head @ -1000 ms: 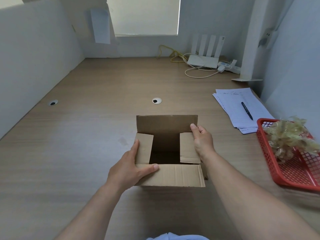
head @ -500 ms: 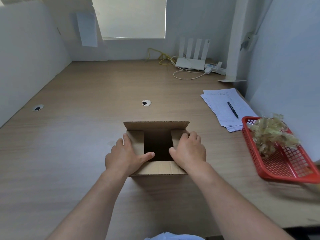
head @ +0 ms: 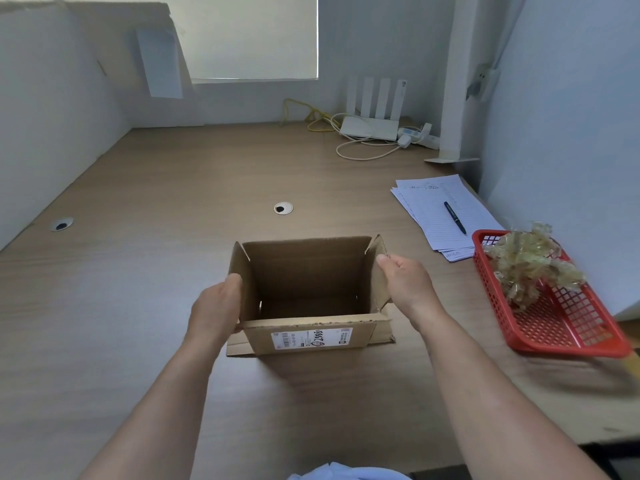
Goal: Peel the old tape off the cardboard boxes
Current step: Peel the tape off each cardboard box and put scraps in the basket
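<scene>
A small brown cardboard box (head: 304, 282) stands open-topped on the wooden desk, its flaps spread outward and a white shipping label (head: 311, 338) on its near side. My left hand (head: 216, 306) grips the box's left wall, thumb on the rim. My right hand (head: 407, 284) holds the right flap, thumb on its top edge. I see no tape on the visible faces of the box.
A red plastic basket (head: 554, 327) holding a crumpled wad of peeled tape (head: 530, 265) sits at the right. Behind it lie lined papers (head: 433, 206) with a black pen (head: 454, 217). A white router (head: 370, 128) and cables sit at the back wall.
Both hands left the inner flaps and moved to the box's outer sides. The flaps that were folded inward now stand spread open, and the label side faces me.
</scene>
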`<state>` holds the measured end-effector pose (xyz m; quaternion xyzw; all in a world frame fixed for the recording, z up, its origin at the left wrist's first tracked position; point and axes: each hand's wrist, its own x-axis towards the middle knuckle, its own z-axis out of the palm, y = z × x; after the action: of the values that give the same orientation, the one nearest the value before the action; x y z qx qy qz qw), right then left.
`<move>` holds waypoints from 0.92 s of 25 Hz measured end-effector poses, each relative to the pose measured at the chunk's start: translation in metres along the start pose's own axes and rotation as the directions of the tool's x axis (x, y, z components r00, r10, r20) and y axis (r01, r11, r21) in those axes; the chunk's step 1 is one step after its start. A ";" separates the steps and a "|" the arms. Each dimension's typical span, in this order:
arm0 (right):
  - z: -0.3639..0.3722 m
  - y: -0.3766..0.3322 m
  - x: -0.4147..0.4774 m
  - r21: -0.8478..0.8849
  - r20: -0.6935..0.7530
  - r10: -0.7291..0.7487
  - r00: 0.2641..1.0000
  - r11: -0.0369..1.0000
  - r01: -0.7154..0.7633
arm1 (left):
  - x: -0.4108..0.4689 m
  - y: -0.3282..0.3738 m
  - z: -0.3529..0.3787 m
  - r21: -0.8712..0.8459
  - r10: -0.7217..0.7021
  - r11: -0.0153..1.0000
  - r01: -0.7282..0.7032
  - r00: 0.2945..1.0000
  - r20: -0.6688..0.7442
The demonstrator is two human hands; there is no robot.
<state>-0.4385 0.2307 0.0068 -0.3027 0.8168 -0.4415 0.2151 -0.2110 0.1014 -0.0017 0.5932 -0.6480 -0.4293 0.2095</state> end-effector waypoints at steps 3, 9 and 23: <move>0.000 0.000 0.005 0.038 0.083 0.018 0.996 0.999 -0.021 | 0.003 -0.005 -0.007 -0.223 -0.097 0.967 0.120 0.989 0.111; -0.005 -0.002 0.013 0.295 0.223 0.287 0.931 0.891 -0.346 | 0.010 -0.014 -0.017 -0.412 -0.173 0.867 0.279 0.946 0.276; -0.007 0.008 0.028 0.806 0.257 0.237 0.937 0.483 -0.343 | 0.016 0.009 -0.016 -0.680 0.048 0.702 0.212 0.939 0.341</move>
<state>-0.4650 0.2189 0.0014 -0.0436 0.5293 -0.7181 0.4498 -0.2066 0.0806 0.0104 0.4144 -0.4317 -0.7475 0.2885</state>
